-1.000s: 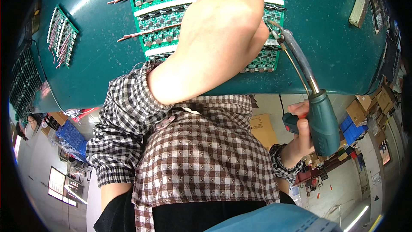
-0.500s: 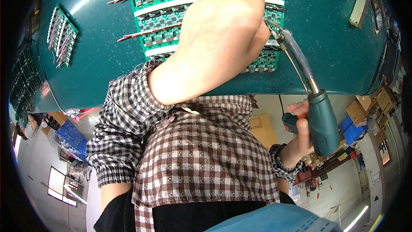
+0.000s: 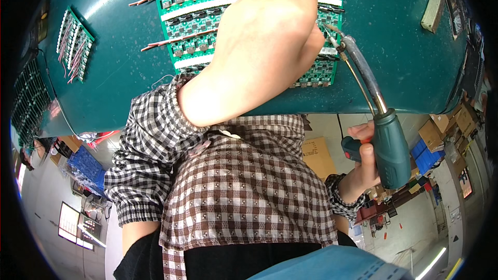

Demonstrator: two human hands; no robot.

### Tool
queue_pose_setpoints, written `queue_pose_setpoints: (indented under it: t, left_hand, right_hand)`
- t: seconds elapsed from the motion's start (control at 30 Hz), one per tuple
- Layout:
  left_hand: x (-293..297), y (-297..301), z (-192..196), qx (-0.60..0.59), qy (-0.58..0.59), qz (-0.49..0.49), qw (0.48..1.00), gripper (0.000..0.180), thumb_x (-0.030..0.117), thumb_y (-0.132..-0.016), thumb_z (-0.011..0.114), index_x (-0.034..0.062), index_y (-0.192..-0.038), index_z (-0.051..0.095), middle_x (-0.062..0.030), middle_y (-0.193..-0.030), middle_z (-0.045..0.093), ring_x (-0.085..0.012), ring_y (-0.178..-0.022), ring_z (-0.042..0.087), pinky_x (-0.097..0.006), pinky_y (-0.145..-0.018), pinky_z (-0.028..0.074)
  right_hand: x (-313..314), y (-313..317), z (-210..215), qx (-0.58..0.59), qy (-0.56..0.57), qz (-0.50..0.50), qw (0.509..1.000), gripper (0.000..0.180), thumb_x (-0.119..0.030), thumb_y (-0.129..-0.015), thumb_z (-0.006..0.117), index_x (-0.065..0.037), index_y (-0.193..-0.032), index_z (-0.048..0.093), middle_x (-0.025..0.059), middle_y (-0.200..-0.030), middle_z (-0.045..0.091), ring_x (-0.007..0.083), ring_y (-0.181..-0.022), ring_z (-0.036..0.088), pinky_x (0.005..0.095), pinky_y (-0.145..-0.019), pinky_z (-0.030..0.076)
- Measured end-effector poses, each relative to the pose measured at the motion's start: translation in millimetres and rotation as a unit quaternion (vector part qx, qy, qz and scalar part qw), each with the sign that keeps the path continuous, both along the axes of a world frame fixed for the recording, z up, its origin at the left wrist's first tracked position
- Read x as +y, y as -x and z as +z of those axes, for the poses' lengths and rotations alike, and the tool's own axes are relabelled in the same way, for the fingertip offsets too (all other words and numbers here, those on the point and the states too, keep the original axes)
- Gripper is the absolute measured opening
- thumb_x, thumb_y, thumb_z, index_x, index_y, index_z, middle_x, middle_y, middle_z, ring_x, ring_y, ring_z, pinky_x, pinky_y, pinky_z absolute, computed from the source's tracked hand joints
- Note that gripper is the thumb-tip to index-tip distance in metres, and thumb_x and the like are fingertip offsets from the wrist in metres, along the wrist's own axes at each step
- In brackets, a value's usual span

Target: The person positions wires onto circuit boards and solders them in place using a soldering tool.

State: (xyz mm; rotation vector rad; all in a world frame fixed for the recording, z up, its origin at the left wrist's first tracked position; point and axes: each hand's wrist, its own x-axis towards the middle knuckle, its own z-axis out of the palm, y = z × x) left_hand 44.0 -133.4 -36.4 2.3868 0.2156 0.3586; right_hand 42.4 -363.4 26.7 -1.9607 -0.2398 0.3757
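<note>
My left hand [image 3: 264,46] lies across a green panel of circuit boards [image 3: 202,21]. Its fingers curl closed beyond the knuckles, and whatever they pinch is hidden beneath them. My right hand [image 3: 365,158] is wrapped round the dark green handle of a soldering gun [image 3: 392,150] with a red-marked trigger piece. The gun's grey barrel [image 3: 362,65] slants up and left, a thin metal feed tube running beside it. Its tip sits over the panel's right side, close to my left thumb. Red, black and white wires [image 3: 179,37] lie across the panel.
A smaller board with pinkish wires [image 3: 75,46] lies left on the green tabletop [image 3: 124,36]. A dark cable [image 3: 54,96] runs down the left edge. At the far right stand a pale bar [image 3: 434,2] and dark items. Cartons [image 3: 433,132] and blue bins are beyond the table.
The panel and my left hand have shifted very slightly left. The soldering gun's tip has moved a touch, still beside my left thumb; both grips look the same.
</note>
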Motion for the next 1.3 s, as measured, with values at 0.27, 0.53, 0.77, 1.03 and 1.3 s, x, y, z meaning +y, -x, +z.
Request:
queue_pose_setpoints:
  t: [0.27,0.53,0.77,1.03,1.3]
  left_hand:
    - [0.0,0.1,1.1,0.003,0.001,-0.005,1.0,0.013,0.004,-0.061,0.06,0.0,-0.064,0.049,-0.0137,-0.062,0.05,-0.0295,-0.059,0.055,-0.037,-0.053,0.046]
    - [-3.3,0.3,-3.8,-0.019,-0.038,0.013,0.999,0.012,0.0,-0.066,0.061,0.0057,-0.069,0.051,-0.0063,-0.066,0.051,-0.0244,-0.058,0.054,-0.032,-0.051,0.043]
    - [-4.8,0.7,-3.7,-0.015,-0.019,0.014,1.0,0.014,0.0,-0.065,0.061,0.0061,-0.071,0.051,-0.0059,-0.066,0.051,-0.0241,-0.059,0.054,-0.032,-0.051,0.043]
    - [-4.6,1.3,-3.8,-0.029,-0.025,0.019,0.999,0.013,0.0,-0.065,0.062,0.0063,-0.07,0.051,-0.0055,-0.066,0.052,-0.0234,-0.058,0.054,-0.031,-0.051,0.043]
    - [-5.3,1.5,-4.1,-0.022,-0.034,0.019,0.999,0.013,0.002,-0.065,0.062,0.0068,-0.071,0.052,-0.005,-0.067,0.053,-0.0232,-0.06,0.055,-0.031,-0.051,0.044]
  right_hand:
    - [2.3,1.6,1.7,0.025,-0.018,-0.018,0.999,0.044,-0.023,-0.077,0.063,0.013,-0.101,0.052,0.0171,-0.077,0.056,0.027,-0.07,0.06,0.0354,-0.06,0.054]
    - [-0.5,1.2,4.2,0.057,-0.011,-0.039,0.998,0.047,-0.026,-0.078,0.061,0.013,-0.103,0.051,0.0177,-0.083,0.057,0.0281,-0.076,0.061,0.0359,-0.062,0.055]
    - [-1.9,1.5,3.5,0.06,-0.016,-0.035,0.997,0.046,-0.025,-0.077,0.062,0.013,-0.101,0.052,0.0176,-0.082,0.056,0.0265,-0.074,0.06,0.0355,-0.063,0.055]
    - [-1.9,-0.8,5.4,0.095,-0.038,-0.042,0.994,0.035,-0.019,-0.071,0.07,0.008,-0.089,0.057,0.0169,-0.082,0.06,0.024,-0.076,0.06,0.0331,-0.071,0.05]
    - [-3.7,-1.8,1.5,0.038,-0.017,0.012,0.999,0.037,-0.022,-0.078,0.061,0.012,-0.091,0.053,0.0176,-0.078,0.055,0.0257,-0.072,0.059,0.0358,-0.062,0.054]
